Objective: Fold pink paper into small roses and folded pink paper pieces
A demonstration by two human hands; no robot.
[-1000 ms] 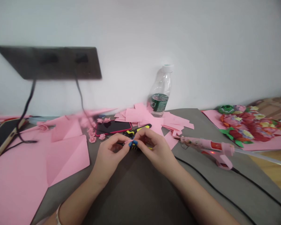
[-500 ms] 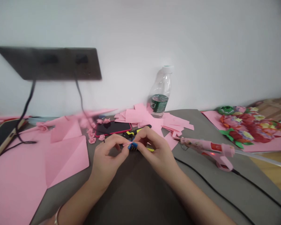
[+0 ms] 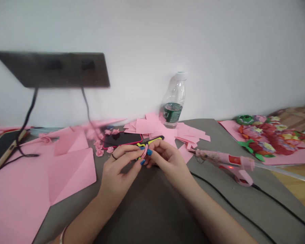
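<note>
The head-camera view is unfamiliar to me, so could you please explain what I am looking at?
There is no machine here: a person works with bare hands, the left hand and right hand. One camera, worn on the head, looks forward and down at them. Both hands pinch a small pink paper piece. On the grey tabletop are a pink glue gun at right, large pink sheets at left, and, beyond the hands, a phone, pink strips and a bottle. Colourful flowers sit far right.
</note>
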